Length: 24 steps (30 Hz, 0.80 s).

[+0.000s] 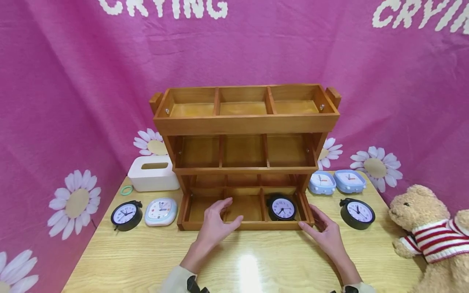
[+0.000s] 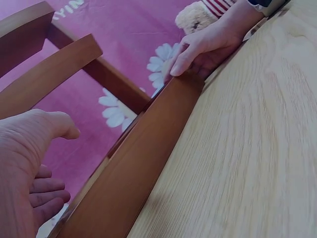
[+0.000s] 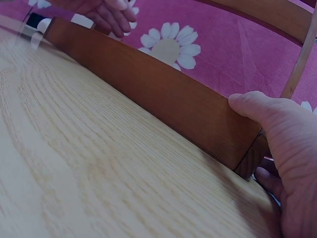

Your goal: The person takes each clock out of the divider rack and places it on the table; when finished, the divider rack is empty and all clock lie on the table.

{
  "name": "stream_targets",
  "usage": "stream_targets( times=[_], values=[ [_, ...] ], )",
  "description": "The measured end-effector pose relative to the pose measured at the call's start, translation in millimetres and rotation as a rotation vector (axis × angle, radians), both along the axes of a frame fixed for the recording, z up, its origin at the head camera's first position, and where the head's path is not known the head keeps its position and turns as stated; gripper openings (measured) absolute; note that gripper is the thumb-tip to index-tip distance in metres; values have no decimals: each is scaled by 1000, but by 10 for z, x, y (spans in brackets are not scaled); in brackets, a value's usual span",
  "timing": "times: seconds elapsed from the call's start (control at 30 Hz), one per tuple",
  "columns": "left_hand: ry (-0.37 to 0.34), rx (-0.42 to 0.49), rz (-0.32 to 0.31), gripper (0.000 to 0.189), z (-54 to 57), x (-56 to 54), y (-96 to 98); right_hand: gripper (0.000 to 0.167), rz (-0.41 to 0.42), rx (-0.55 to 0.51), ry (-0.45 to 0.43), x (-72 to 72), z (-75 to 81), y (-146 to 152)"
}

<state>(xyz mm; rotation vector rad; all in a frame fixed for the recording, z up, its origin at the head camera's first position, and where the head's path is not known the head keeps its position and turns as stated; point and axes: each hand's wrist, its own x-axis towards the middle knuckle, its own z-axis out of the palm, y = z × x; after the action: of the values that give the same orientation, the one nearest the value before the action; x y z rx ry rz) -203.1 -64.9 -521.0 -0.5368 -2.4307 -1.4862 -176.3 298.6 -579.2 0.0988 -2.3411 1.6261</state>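
Observation:
A tiered wooden organizer (image 1: pixel 249 125) with divided trays stands on the table (image 1: pixel 220 260). In its lowest tray, a black round alarm clock (image 1: pixel 283 208) sits tilted back in the right compartment. My right hand (image 1: pixel 326 232) grips that tray's right front corner. The right wrist view shows its thumb (image 3: pixel 242 103) on the front board's upper edge and the other fingers round the side. My left hand (image 1: pixel 216 226) is held over the lowest tray's front, near the left divider, thumb and fingers spread with nothing between them. From the left wrist, its palm (image 2: pixel 20 148) appears beside the front board (image 2: pixel 133 163).
Left of the organizer are a black alarm clock (image 1: pixel 126 215), a pale rounded clock (image 1: pixel 161 211), a white tissue box (image 1: pixel 154 179) and a green ring (image 1: pixel 126 190). To the right are two blue clocks (image 1: pixel 322 183), another black clock (image 1: pixel 357 213) and a teddy bear (image 1: pixel 436 240).

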Motion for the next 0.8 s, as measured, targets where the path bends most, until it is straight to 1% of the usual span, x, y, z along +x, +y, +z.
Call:
stream_targets(
  times=[0.17, 0.3, 0.43, 0.47, 0.53, 0.63, 0.73, 0.8],
  values=[
    [-49, -39, -60, 62, 13, 8, 166, 68, -14, 13, -14, 21, -25, 5],
    [-76, -48, -130, 63, 35, 21, 339, 68, -7, 14, -9, 12, -24, 3],
    [-78, -62, -194, 66, 40, 10, 543, 68, 3, 13, -10, -1, -25, 6],
    [-65, -72, -206, 66, 36, -2, 596, 68, 3, 14, -10, -4, -25, 9],
    [-40, -114, -216, 67, 40, -28, 705, 68, 3, 15, -9, -4, -27, 15],
    [-17, -207, -204, 70, 54, -80, 866, 68, -1, 20, -3, 0, -27, 23],
    [-34, -297, -176, 74, 82, -125, 1012, 67, -2, 22, 6, -1, -23, 23],
    [-65, -343, -153, 76, 101, -142, 1093, 67, 4, 22, 10, -11, -24, 21]
  ],
)
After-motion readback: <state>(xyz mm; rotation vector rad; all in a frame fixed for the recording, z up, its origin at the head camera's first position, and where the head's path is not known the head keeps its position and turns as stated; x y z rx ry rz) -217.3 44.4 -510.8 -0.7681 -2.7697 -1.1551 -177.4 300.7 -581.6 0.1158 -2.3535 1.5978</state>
